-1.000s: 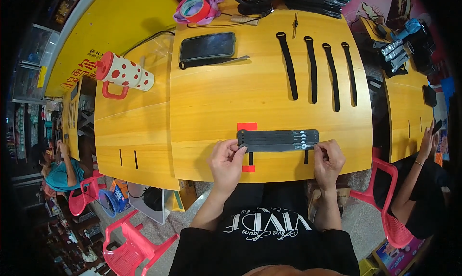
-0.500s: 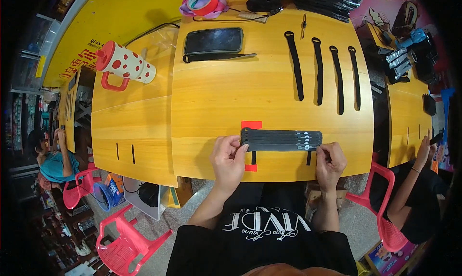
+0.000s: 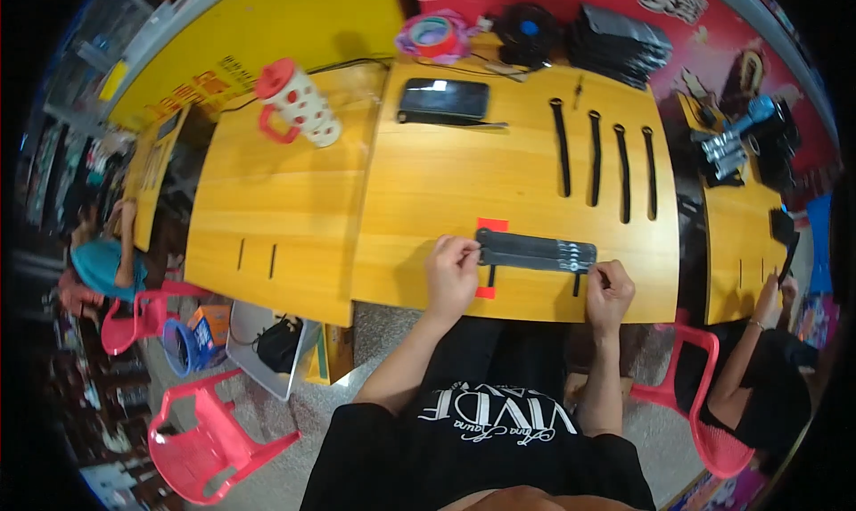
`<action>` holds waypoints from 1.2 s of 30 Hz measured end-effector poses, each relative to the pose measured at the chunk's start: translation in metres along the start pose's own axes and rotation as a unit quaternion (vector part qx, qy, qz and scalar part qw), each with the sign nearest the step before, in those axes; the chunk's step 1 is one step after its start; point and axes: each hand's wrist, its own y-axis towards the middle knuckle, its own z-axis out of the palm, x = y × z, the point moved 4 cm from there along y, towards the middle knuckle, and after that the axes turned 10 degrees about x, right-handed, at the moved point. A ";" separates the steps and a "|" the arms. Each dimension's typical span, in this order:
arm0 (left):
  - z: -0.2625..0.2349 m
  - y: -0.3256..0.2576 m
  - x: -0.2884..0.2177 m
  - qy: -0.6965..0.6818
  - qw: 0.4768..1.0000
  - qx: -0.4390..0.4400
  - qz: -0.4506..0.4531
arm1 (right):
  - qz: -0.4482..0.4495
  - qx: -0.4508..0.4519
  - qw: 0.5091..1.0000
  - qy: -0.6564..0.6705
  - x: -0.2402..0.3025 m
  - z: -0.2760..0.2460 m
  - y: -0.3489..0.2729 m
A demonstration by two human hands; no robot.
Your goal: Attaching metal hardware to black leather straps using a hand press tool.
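A flat row of black hook-and-loop straps [image 3: 530, 251] lies side by side near the table's front edge, with pale printing toward its right end. My left hand [image 3: 453, 275] has thumb and forefinger pinched at the slotted left end. At the lower right corner, my right hand [image 3: 610, 295] is closed, its fingertips on the straps. Red tape [image 3: 493, 225] shows above and below the row's left part. Farther off to the right, several single black straps [image 3: 596, 159] lie spaced apart, slotted heads pointing away from me.
A dark phone [image 3: 444, 98] lies at the back beside a thin black strap. The spotted tumbler [image 3: 299, 105] stands left. Tape rolls [image 3: 432, 35], a fan [image 3: 527, 34] and black packages [image 3: 617, 47] line the back. Co-workers sit at both sides; a pink chair [image 3: 223, 435] stands lower left.
The whole view has tilted and shifted. My left thumb has moved off the straps' face to the edge of their left end. The row stays beside the red tape.
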 end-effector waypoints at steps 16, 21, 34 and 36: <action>0.001 0.002 0.009 -0.061 0.998 0.020 0.019 | -0.360 -0.294 0.836 -0.291 0.197 -0.148 -0.067; -0.027 0.042 -0.053 0.222 0.961 -0.024 0.162 | -0.456 -0.233 0.839 -0.186 0.029 -0.355 -0.172; 0.063 0.206 -0.034 0.475 0.836 0.017 0.275 | -0.646 -0.089 0.756 0.050 0.257 -0.198 -0.060; 0.047 0.194 -0.034 0.479 0.830 0.035 0.284 | -0.655 -0.072 0.748 0.084 0.259 -0.188 -0.041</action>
